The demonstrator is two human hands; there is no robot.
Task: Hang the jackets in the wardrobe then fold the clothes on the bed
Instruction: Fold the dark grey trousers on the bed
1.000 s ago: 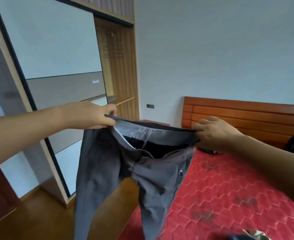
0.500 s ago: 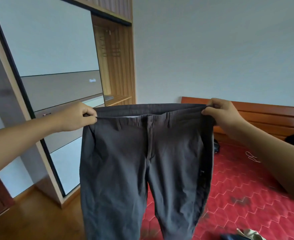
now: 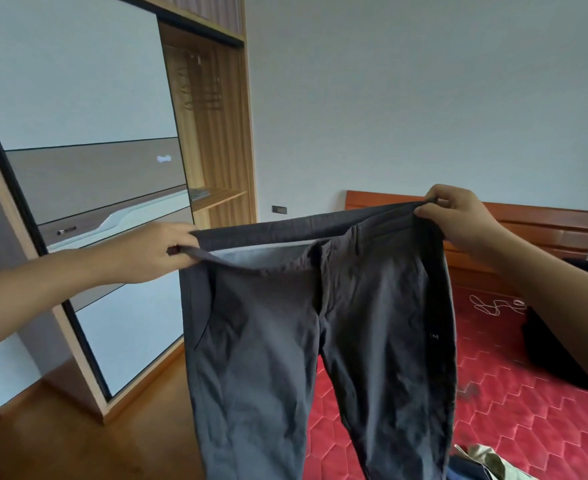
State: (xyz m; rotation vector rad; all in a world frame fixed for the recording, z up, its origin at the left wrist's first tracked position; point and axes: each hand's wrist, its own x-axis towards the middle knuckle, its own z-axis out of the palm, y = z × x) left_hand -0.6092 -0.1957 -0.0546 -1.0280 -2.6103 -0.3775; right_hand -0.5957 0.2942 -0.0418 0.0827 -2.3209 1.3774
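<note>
A pair of dark grey trousers (image 3: 285,341) hangs spread out in front of me, legs dangling past the bottom of the view. My left hand (image 3: 154,252) pinches the left end of the waistband. My right hand (image 3: 458,216) pinches the right end, held a little higher. The waistband is stretched between them, with the pale lining showing near the left. Below and to the right lies the bed (image 3: 493,410) with a red quilted cover. The wardrobe (image 3: 212,133) stands at the left with its right section open and bare hangers on a rail.
A dark garment (image 3: 549,348) and a white cord (image 3: 493,304) lie on the bed near the wooden headboard (image 3: 545,223). More clothes (image 3: 479,462) are bunched at the bottom edge. The wardrobe's sliding door (image 3: 88,168) covers its left part. A wooden floor (image 3: 77,438) runs between wardrobe and bed.
The trousers went from sagging and bunched to stretched flat. Both hands pulled apart and rose; the right hand now sits higher than the left.
</note>
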